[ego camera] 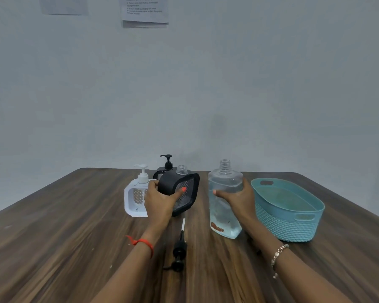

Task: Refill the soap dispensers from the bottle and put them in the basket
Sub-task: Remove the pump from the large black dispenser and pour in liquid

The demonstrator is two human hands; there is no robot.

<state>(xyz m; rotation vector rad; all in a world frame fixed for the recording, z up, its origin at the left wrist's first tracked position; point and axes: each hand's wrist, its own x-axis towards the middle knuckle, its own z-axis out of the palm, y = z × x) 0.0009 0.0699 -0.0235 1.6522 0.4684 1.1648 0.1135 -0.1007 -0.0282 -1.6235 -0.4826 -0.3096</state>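
Black soap dispenser [166,182], centre of the table [74,226]: pump removed, clear threaded neck open, body leaning to the right. The left hand [160,200] grips it, fingers curled over its left side and thumb across the patterned front. The removed pump [179,248] lies flat on the table between the forearms, tube pointing away from the person. The refill bottle [224,186], uncapped and partly filled with clear liquid, stands upright just right of the dispenser, held around its middle by the right hand [239,199]. The teal basket [287,224] sits just right of the bottle. A white dispenser [136,193] and a second black dispenser [167,165], both with pumps fitted, stand behind the left hand.
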